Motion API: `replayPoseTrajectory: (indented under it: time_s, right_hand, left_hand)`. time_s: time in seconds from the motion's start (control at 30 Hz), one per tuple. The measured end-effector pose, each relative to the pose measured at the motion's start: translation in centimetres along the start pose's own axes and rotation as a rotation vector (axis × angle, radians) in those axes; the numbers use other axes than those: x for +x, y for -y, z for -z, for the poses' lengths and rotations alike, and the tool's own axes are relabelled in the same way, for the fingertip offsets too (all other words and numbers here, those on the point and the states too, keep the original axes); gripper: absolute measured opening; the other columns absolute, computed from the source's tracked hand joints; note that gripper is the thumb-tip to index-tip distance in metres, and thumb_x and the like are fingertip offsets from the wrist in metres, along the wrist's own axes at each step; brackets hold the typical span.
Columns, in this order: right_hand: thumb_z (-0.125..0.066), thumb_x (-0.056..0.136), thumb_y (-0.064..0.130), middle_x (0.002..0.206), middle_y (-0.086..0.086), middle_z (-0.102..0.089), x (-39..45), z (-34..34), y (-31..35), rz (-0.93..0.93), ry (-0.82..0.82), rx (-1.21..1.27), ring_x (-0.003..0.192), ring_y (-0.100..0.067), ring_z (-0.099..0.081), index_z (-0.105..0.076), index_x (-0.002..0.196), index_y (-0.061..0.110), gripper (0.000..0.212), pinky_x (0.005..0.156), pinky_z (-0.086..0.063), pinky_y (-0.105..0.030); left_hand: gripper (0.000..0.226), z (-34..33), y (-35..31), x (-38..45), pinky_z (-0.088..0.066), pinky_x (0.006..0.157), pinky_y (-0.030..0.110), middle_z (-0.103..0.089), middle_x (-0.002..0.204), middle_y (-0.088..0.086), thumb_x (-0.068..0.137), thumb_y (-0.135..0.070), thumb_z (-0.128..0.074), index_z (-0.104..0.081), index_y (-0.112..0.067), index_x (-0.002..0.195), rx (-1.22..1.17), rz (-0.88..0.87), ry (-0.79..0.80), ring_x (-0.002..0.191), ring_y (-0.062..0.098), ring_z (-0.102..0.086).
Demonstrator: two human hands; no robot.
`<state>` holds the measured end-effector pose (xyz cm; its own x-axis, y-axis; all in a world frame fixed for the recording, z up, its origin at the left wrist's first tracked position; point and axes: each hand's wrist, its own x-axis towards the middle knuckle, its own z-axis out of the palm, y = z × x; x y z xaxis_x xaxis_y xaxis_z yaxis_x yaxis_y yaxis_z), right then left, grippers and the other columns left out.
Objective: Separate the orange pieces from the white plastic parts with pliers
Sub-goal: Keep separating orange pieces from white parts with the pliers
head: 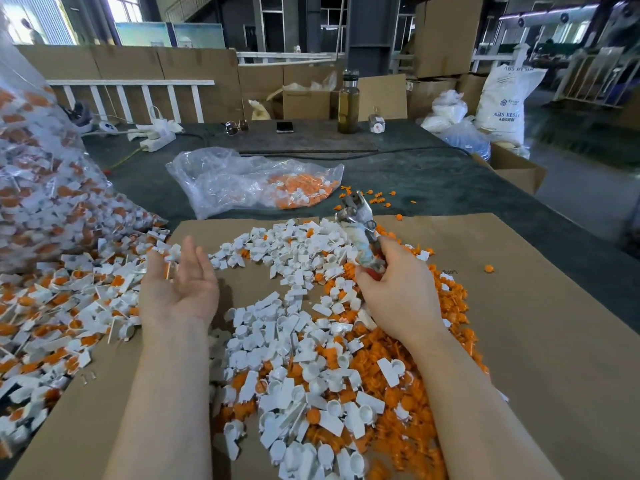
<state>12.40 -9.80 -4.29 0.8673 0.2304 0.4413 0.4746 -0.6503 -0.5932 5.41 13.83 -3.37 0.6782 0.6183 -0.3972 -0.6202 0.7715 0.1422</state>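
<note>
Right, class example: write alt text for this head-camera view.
A right hand grips pliers above mixed white plastic parts and orange pieces on cardboard; the left hand lies open, palm up.

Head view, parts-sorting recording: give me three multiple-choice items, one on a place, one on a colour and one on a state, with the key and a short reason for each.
1. Where does the glass bottle stand?
A. at the far side of the table, near the phone
B. on the cardboard sheet between the hands
C. inside the clear plastic bag

2. What colour are the loose pieces scattered on the table just beyond the pliers?
A. blue
B. orange
C. black

3. What is the left hand doing?
A. gripping the pliers
B. pinching a white part
C. held open, palm up, holding nothing

Key: 1 A, the bottle stands far back beside the phone. 2 B, the scattered bits are orange. 3 C, the left fingers are relaxed and empty, while the right hand grips the pliers.
</note>
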Motion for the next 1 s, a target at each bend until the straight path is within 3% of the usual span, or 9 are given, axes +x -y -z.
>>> replayPoseTrajectory:
  time_s: [0.1, 0.2, 0.27, 0.3, 0.37, 0.5, 0.7, 0.87, 1.0]
  right_hand:
    - [-0.063, 0.088, 0.029, 0.062, 0.013, -0.053, 0.0, 0.1, 0.0, -0.023, -0.044, 0.0, 0.052, -0.006, -0.051, -0.049, 0.087, 0.029, 0.014, 0.045, -0.031, -0.018]
    - [-0.063, 0.088, 0.029, 0.066, 0.018, -0.053, 0.0, 0.1, 0.1, -0.049, -0.056, 0.008, 0.055, -0.001, -0.052, -0.05, 0.088, 0.029, 0.013, 0.045, -0.029, -0.014]
    - [-0.064, 0.088, 0.029, 0.065, 0.018, -0.053, 0.0, 0.1, 0.0, -0.049, -0.057, 0.008, 0.055, -0.001, -0.052, -0.051, 0.088, 0.029, 0.012, 0.044, -0.029, -0.013]
    - [-0.064, 0.088, 0.029, 0.065, 0.017, -0.054, 0.0, 0.1, 0.0, -0.046, -0.057, 0.007, 0.055, -0.001, -0.052, -0.052, 0.087, 0.029, 0.012, 0.043, -0.029, -0.013]
    - [-0.064, 0.088, 0.029, 0.065, 0.016, -0.054, 0.0, 0.1, 0.1, -0.042, -0.057, 0.003, 0.053, -0.002, -0.052, -0.052, 0.087, 0.028, 0.012, 0.043, -0.03, -0.014]
    - [-0.063, 0.088, 0.03, 0.063, 0.014, -0.055, 0.0, 0.2, 0.1, -0.041, -0.056, -0.006, 0.052, -0.004, -0.051, -0.05, 0.084, 0.028, 0.013, 0.042, -0.03, -0.015]
    - [-0.063, 0.088, 0.03, 0.061, 0.012, -0.053, 0.0, 0.2, 0.1, -0.037, -0.052, -0.024, 0.051, -0.005, -0.05, -0.049, 0.084, 0.028, 0.014, 0.043, -0.028, -0.017]
    - [-0.063, 0.088, 0.03, 0.059, 0.01, -0.052, 0.0, 0.0, 0.1, -0.034, -0.029, -0.017, 0.05, -0.008, -0.049, -0.047, 0.08, 0.027, 0.018, 0.044, -0.031, -0.021]
    - [-0.062, 0.089, 0.03, 0.062, 0.01, -0.054, 0.2, -0.3, -0.1, -0.052, 0.001, -0.01, 0.056, -0.008, -0.051, -0.051, 0.075, 0.025, 0.018, 0.047, -0.035, -0.023]
  left_hand:
    - [0.032, -0.7, 1.6, -1.3, -0.058, 0.076, 0.028, -0.078, 0.098, -0.002, 0.086, -0.031, -0.074, -0.064, -0.019, 0.115, 0.716, -0.081, 0.084, 0.088, 0.009, -0.075]
    - [0.015, -0.7, 4.2, -2.8, -0.053, 0.087, 0.033, -0.072, 0.099, -0.017, 0.087, -0.029, -0.073, -0.067, -0.039, 0.096, 1.475, -0.341, 0.314, 0.098, 0.009, -0.068]
    - [0.017, -0.1, 5.9, -2.6, -0.05, 0.097, 0.045, -0.066, 0.11, -0.018, 0.093, -0.027, -0.067, -0.068, -0.043, 0.1, 1.846, -0.48, 0.499, 0.113, 0.018, -0.062]
    - [0.019, 0.3, 6.7, -2.3, -0.041, 0.106, 0.051, -0.062, 0.119, -0.015, 0.094, -0.029, -0.065, -0.068, -0.043, 0.105, 2.023, -0.555, 0.553, 0.121, 0.021, -0.055]
    - [0.025, 0.9, 7.8, -1.7, -0.024, 0.111, 0.051, -0.052, 0.126, -0.011, 0.095, -0.033, -0.063, -0.065, -0.045, 0.116, 2.314, -0.693, 0.621, 0.129, 0.02, -0.042]
    - [0.035, 1.7, 8.4, -1.2, -0.021, 0.105, 0.043, -0.049, 0.122, -0.01, 0.093, -0.039, -0.064, -0.06, -0.049, 0.126, 2.453, -0.761, 0.671, 0.122, 0.018, -0.036]
    - [0.018, 1.8, 8.5, -1.2, -0.02, 0.102, 0.041, -0.051, 0.115, -0.01, 0.086, -0.043, -0.071, -0.069, -0.042, 0.105, 2.465, -0.821, 0.647, 0.117, 0.018, -0.038]
    - [0.009, 1.6, 8.5, -1.3, -0.021, 0.097, 0.039, -0.052, 0.106, -0.012, 0.088, -0.045, -0.068, -0.068, -0.038, 0.094, 2.513, -0.765, 0.609, 0.115, 0.018, -0.041]
    - [0.009, 1.3, 8.3, -1.7, -0.016, 0.087, 0.032, -0.059, 0.09, -0.019, 0.092, -0.036, -0.066, -0.063, -0.039, 0.084, 2.325, -0.667, 0.653, 0.105, 0.013, -0.053]
